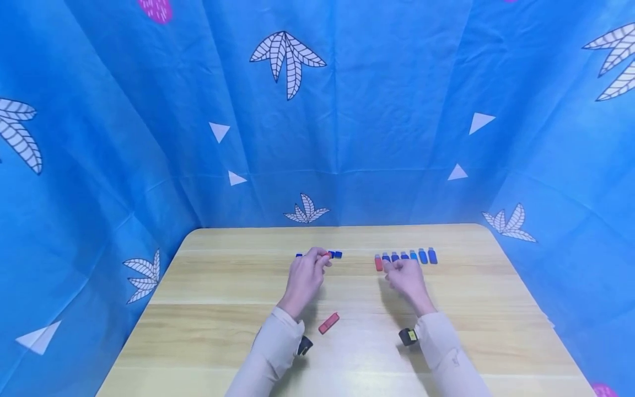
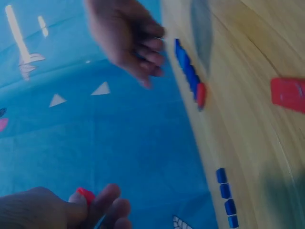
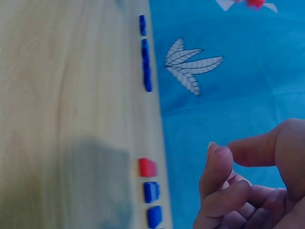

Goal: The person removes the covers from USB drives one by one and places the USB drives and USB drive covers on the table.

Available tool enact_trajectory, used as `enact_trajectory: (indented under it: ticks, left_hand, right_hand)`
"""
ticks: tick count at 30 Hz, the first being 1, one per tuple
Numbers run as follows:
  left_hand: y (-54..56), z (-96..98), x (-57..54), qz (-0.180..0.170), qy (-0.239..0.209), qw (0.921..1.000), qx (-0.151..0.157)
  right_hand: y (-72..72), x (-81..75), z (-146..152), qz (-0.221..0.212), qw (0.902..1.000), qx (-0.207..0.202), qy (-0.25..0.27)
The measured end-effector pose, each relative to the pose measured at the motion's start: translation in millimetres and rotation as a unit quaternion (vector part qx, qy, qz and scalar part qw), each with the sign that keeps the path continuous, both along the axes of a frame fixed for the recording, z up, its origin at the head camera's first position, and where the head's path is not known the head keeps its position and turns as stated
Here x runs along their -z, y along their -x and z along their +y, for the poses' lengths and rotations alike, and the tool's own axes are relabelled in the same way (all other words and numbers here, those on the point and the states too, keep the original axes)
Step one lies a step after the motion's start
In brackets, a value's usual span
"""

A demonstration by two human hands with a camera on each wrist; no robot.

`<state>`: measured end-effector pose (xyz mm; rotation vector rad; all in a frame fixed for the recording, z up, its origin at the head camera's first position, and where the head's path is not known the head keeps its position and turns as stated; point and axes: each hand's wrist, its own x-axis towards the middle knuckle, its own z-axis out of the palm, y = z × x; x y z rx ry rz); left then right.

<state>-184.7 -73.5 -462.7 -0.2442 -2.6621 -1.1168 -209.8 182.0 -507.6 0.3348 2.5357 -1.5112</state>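
My left hand (image 1: 305, 275) pinches a small red cap (image 2: 86, 195) between thumb and fingers, above a row of blue caps (image 1: 338, 255). A red USB stick (image 1: 379, 263) with its metal plug showing lies at the left end of a row of blue USB sticks (image 1: 423, 256). Close to that red stick is my right hand (image 1: 408, 277), its fingers loosely curled with nothing between thumb and fingertips in the right wrist view. Another red stick (image 1: 329, 323) lies on the table between my forearms. The left hand hides part of the cap row.
The pale wooden table (image 1: 223, 331) ends at a blue curtain (image 1: 377, 110) with leaf prints, which also stands along both sides. Dark wrist cameras (image 1: 408, 337) sit at both cuffs.
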Motion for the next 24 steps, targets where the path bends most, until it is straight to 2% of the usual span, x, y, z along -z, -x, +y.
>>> enact_trajectory:
  ticks: [3,8,13,17,20,24]
  left_hand:
    - [13.0,6.2,4.2,-0.017,0.032,0.9992,0.014]
    - [36.3,17.5,15.8,-0.013,0.106,0.9935,0.04]
    - [59.6,24.7,26.1,0.013,0.184,0.9791,0.085]
    - [77.3,27.6,35.7,0.031,0.233,0.9646,0.12]
    - [87.7,29.3,44.0,0.028,0.264,0.9564,0.122]
    - [97.5,32.3,54.0,0.021,0.291,0.95,0.111]
  right_hand:
    - [-5.7,-10.3,0.2,0.01,0.9999,-0.009,-0.002]
    - [-14.8,-25.2,0.3,0.028,0.9994,-0.02,-0.008]
    - [-25.4,-36.0,0.9,0.052,0.9982,-0.029,-0.01]
    - [-34.9,-42.4,0.6,0.048,0.998,-0.04,-0.01]
    - [-42.2,-47.0,-0.2,0.051,0.9974,-0.05,-0.01]
    - [-52.4,-53.7,-1.5,0.067,0.9954,-0.068,-0.008]
